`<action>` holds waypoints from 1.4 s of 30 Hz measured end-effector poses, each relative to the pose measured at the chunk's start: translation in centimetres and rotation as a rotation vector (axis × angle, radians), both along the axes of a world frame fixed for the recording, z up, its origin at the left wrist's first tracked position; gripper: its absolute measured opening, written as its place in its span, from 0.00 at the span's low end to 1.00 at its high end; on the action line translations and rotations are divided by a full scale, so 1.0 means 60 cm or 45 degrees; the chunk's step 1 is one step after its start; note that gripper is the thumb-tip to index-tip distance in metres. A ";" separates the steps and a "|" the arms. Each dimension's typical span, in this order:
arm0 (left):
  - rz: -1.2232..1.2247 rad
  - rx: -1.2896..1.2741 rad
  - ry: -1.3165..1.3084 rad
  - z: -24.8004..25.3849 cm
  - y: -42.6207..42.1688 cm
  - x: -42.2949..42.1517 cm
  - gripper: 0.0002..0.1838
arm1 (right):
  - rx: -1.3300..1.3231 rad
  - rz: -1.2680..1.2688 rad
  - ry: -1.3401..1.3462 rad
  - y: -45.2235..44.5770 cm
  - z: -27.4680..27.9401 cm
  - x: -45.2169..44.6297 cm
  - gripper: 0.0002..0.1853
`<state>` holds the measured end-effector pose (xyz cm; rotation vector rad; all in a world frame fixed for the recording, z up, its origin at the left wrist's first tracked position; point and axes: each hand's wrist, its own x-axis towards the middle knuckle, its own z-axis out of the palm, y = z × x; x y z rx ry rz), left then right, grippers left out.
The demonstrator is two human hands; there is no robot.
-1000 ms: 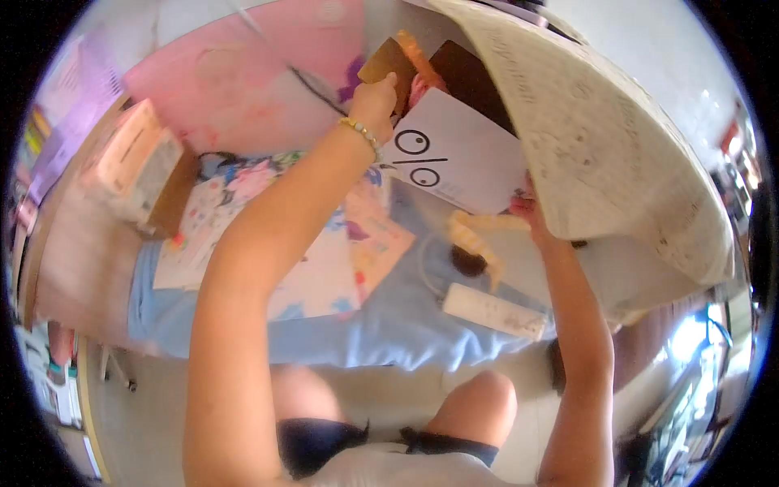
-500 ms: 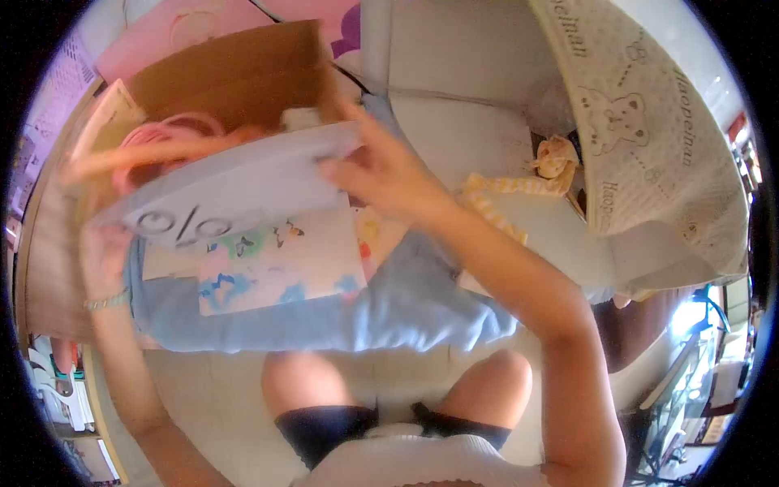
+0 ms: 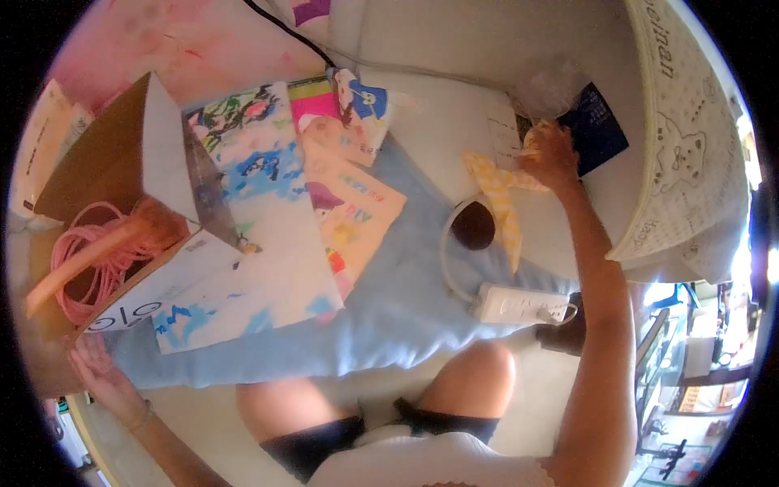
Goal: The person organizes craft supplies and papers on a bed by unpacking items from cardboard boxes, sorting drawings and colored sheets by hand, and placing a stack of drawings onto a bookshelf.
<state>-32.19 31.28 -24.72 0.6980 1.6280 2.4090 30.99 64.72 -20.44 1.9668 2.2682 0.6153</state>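
Observation:
My right hand (image 3: 552, 154) is closed over a bunched yellow cloth (image 3: 533, 140), mostly hidden under the fingers, beside a dark blue booklet (image 3: 596, 130). A yellow-and-white striped ribbon (image 3: 505, 211) trails from beside that hand over the white surface. My left hand (image 3: 101, 373) has its fingers stretched out against the lower front corner of an open cardboard box (image 3: 97, 166). Inside the box lie a coil of pink cord (image 3: 93, 264) and a long orange strip (image 3: 105, 252) that pokes out over the edge.
Painted sheets (image 3: 268, 260) and a printed DIY packet (image 3: 357, 207) lie on blue cloth (image 3: 398, 268). A white power strip (image 3: 523, 304) and a round dark object (image 3: 473, 225) are at its right. A bear-printed fabric cover (image 3: 690, 154) stands at the right. A black cable (image 3: 292, 34) runs along the back.
The box has moved left and turned, its white flap no longer under my right hand. My right hand has gone right to the yellow cloth. The blue booklet and power strip now show.

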 end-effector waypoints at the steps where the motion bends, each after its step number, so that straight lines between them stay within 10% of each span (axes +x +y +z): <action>1: 0.241 -0.164 0.329 0.027 0.026 0.078 0.23 | 0.044 -0.007 0.109 0.003 -0.011 0.034 0.23; 3: 0.556 -0.495 1.148 0.055 0.033 0.174 0.24 | -0.009 -0.101 0.419 0.011 -0.024 0.085 0.22; 6: 0.562 -0.306 1.325 -0.006 0.049 0.284 0.25 | 0.080 -0.435 0.474 0.030 -0.007 0.091 0.21; 9: -0.720 -0.342 1.874 -0.004 0.059 0.391 0.19 | -0.007 0.462 1.945 -0.004 0.020 0.109 0.20; 11: -1.111 -0.362 1.618 0.005 0.102 0.460 0.22 | 0.040 0.713 2.730 -0.012 0.036 0.113 0.20; 13: -1.414 -0.317 1.096 0.008 0.138 0.518 0.29 | 0.355 0.051 2.762 0.010 0.055 0.053 0.22; 17: -1.700 -0.123 -0.444 0.040 0.202 0.613 0.38 | -0.428 0.332 2.765 -0.076 0.037 -0.090 0.21; 20: -1.659 0.196 -1.396 0.000 0.242 0.600 0.31 | -0.992 1.016 1.675 -0.150 0.027 -0.146 0.22; 22: -1.368 -0.090 -1.278 -0.017 0.241 0.549 0.31 | -0.528 1.366 0.929 -0.149 0.026 -0.154 0.22; 25: -1.065 0.239 -0.718 -0.029 0.183 0.488 0.28 | -0.447 0.683 0.990 -0.097 -0.033 -0.068 0.23; 31: -0.695 -0.428 0.671 -0.045 0.194 0.453 0.20 | 0.014 0.802 0.098 -0.007 -0.090 -0.057 0.16; 34: -0.701 -0.547 0.865 -0.048 0.206 0.455 0.16 | -0.317 0.015 -0.085 0.020 -0.046 -0.038 0.19; 42: -0.714 -0.704 1.311 -0.083 0.184 0.442 0.12 | -0.055 0.193 0.077 0.050 -0.071 0.104 0.18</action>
